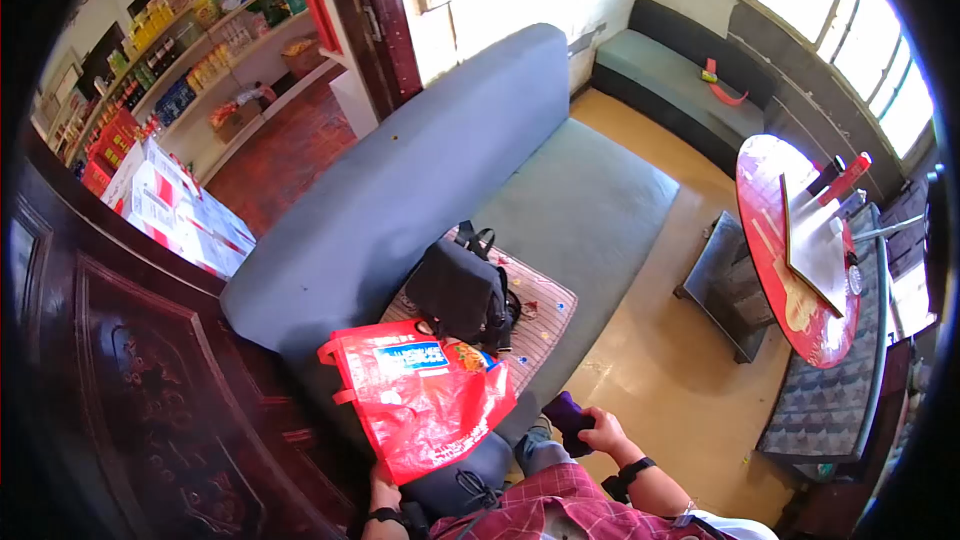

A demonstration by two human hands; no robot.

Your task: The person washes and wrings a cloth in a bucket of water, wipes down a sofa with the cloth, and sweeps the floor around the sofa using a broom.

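Note:
A red plastic shopping bag (425, 410) with white print and a blue label lies slanting across the near end of the grey sofa. At the bag's lower left edge is my left hand (383, 490), its fingers hidden behind the red plastic. My right hand (603, 432), out to the right above the floor, is closed around a dark purple object (567, 414); I cannot tell its kind. Just beyond the bag, a black backpack (460, 288) rests on a striped cushion (545, 305).
The grey sofa (590, 195) stretches away ahead. To the right, a red oval tabletop (765, 205) stands tilted beside a low dark table (722, 285). A carved dark door (150, 360) stands at left; stacked white boxes (180, 210) and stocked shelves (215, 35) lie past it.

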